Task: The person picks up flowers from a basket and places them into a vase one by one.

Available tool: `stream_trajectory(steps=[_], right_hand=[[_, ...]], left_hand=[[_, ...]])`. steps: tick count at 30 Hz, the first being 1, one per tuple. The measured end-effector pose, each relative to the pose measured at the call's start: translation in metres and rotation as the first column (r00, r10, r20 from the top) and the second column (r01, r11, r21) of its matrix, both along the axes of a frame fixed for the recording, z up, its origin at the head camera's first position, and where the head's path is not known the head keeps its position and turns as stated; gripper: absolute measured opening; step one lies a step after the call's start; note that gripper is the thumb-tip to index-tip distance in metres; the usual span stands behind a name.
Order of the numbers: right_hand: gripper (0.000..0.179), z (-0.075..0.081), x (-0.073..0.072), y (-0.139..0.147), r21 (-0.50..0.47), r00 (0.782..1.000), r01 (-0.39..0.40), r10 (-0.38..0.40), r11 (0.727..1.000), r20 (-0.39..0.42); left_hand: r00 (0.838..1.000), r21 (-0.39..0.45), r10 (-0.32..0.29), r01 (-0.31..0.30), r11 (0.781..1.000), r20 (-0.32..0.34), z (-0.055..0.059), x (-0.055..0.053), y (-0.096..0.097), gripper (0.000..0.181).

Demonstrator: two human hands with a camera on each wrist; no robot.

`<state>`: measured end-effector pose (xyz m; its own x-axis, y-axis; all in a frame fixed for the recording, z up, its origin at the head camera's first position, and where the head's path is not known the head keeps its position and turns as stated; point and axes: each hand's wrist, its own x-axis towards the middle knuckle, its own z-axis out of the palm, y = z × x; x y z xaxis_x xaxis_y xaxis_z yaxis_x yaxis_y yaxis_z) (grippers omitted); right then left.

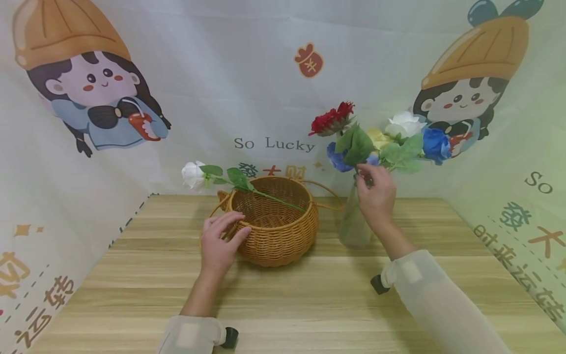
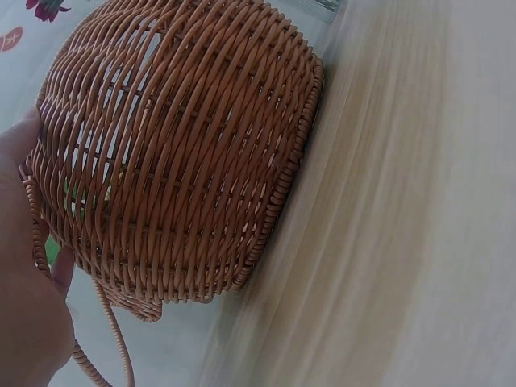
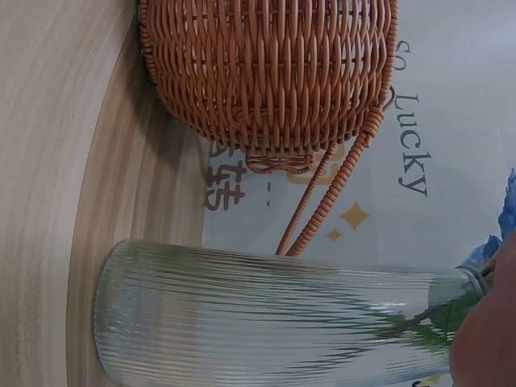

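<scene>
My left hand (image 1: 218, 246) grips the front left rim of a round brown wicker basket (image 1: 278, 243), thumb and fingers apart at the edge. A white rose (image 1: 193, 175) with green leaves lies across the basket, its stem end inside and its bloom beyond the left rim. To the right stands a clear ribbed glass vase (image 3: 266, 314). At its mouth my right hand (image 1: 378, 196) pinches a stem, partly hidden by the fingers. Above the vase are a red flower (image 1: 331, 119), a white rose (image 1: 404, 125), a yellow flower (image 1: 377, 140) and blue flowers (image 1: 437, 146).
The basket and vase stand on a wood-grain table (image 1: 283, 305). The basket's thin handle (image 1: 329, 189) loops out toward the vase. A printed white cloth (image 1: 230, 64) with cartoon figures hangs behind and along both sides.
</scene>
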<state>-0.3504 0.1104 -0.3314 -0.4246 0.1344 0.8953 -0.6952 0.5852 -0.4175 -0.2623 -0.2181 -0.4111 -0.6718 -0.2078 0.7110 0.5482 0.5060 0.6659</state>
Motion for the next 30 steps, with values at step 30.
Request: stream_trajectory(steps=[30], right_hand=[[0.016, -0.021, 0.034, -0.033, -0.194, 0.958, -0.173, 0.211, 0.966, 0.194]], left_hand=[[1.000, -0.004, -0.003, 0.003, 1.000, -0.019, 0.000, 0.000, 0.001, 0.028]])
